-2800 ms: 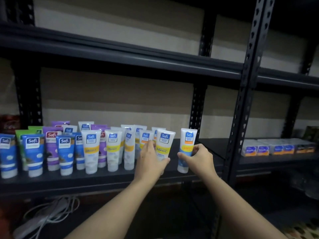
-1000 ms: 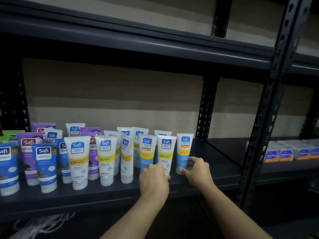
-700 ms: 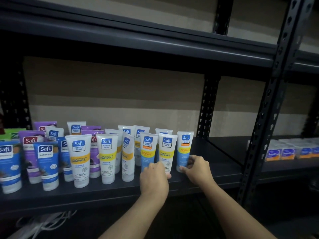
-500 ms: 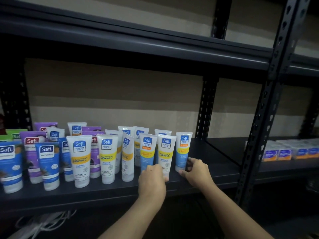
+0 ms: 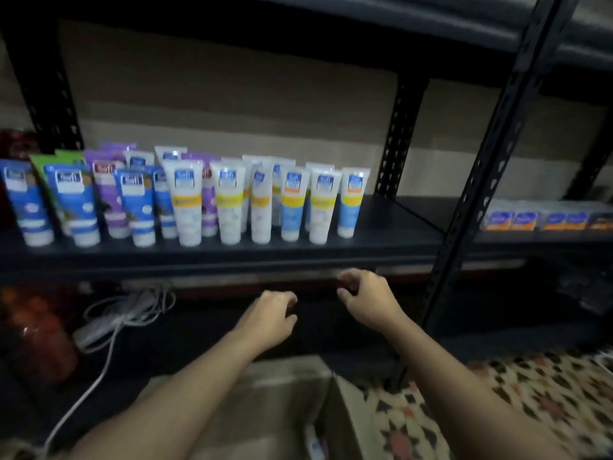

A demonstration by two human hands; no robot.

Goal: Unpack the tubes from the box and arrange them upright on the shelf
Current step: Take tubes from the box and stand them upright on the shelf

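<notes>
Plastic squeeze tubes in white, blue, purple and green (image 5: 229,200) stand cap-down in staggered rows on the dark metal shelf (image 5: 398,240), from nine to twelve o'clock of the view. Bare shelf lies beyond the end blue-and-white tube (image 5: 351,204), toward three o'clock. Below the shelf edge, near centre, the left hand (image 5: 270,315) and right hand (image 5: 366,298) hang apart, fingers loosely curled, holding nothing. The brown cardboard box (image 5: 272,410) sits open at six o'clock. A pale, blurred item at its inner edge (image 5: 314,443) may be a remaining tube, though this cannot be confirmed.

Handling, as judged: each tube is light and its body soft, with a glossy skin that may slip. The flat cap is the stiff part and the only stable base. Grip low, near the cap or shoulder, so the body does not buckle, and set it down without nudging its neighbours, which look liable to topple in a chain.

Also shown: white coiled cable (image 5: 109,327) at eight o'clock and small packaged boxes (image 5: 544,219) at three o'clock.
</notes>
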